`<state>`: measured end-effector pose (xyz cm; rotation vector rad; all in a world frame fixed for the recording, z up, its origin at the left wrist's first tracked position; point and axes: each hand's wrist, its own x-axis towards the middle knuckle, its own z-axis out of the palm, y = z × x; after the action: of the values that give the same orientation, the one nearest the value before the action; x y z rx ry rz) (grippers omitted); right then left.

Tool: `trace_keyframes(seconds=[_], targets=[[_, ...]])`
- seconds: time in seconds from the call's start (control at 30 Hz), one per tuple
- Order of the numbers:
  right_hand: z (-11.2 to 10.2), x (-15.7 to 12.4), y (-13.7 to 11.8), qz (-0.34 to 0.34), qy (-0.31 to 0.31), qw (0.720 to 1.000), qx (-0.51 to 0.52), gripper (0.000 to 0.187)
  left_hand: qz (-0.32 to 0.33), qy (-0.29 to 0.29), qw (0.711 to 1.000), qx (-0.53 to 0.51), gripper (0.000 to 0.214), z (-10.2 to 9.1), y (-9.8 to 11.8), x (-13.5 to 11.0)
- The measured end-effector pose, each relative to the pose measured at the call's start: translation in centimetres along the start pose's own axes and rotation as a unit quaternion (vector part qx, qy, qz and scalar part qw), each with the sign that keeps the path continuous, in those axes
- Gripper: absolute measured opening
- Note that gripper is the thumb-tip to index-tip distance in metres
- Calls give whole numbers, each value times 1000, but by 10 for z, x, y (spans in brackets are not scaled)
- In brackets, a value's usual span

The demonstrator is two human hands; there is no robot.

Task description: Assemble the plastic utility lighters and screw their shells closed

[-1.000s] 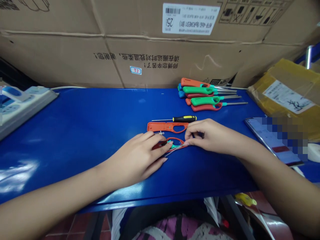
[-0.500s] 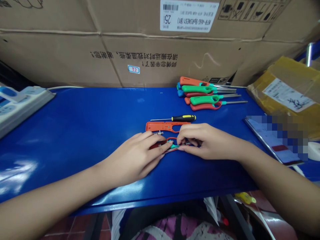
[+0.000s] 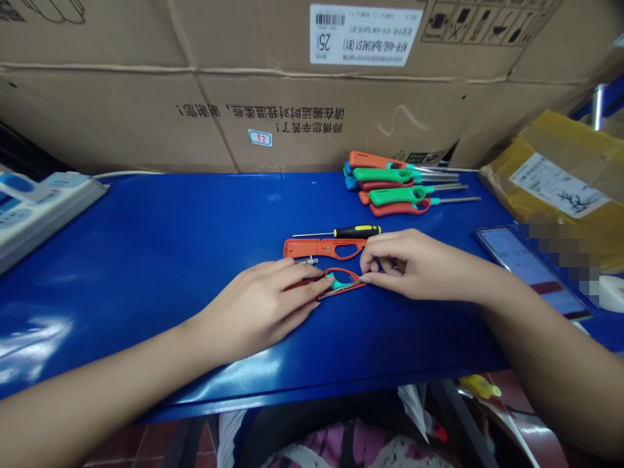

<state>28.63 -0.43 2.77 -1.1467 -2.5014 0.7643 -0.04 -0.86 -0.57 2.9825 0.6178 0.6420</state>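
An opened orange lighter shell half with a teal trigger lies on the blue table. My left hand lies on its left end, fingers stretched flat and pressing it down. My right hand pinches the shell's right end with thumb and fingertips. The other orange shell half lies just behind, and beyond it a black-and-yellow screwdriver.
A pile of assembled orange, green and blue stick lighters lies at the back right. Large cardboard boxes wall off the far edge. A white power strip sits left; a phone and a yellow parcel sit right.
My right hand slid left over the shell's trigger loop half a second ago, then drew back to its right end. The left hand stayed put.
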Motion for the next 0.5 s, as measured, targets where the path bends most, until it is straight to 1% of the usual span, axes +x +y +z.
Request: trace_keyframes(seconds=[0.07,0.13,0.3,0.4,0.5], targets=[[0,0,3,18,-14,1000,6,11,9,1,1000,12,30,0,0,0],[1,1,6,35,-15,999,18,13,15,-2,1000,23,31,1,-1,0],[8,4,9,103,-16,992,66,14,18,-4,999,33,30,2,-3,1],[11,5,9,103,-16,992,78,17,17,-16,999,37,31,1,-2,2],[11,4,8,89,-19,994,65,15,14,-36,999,37,32,-1,-2,3]])
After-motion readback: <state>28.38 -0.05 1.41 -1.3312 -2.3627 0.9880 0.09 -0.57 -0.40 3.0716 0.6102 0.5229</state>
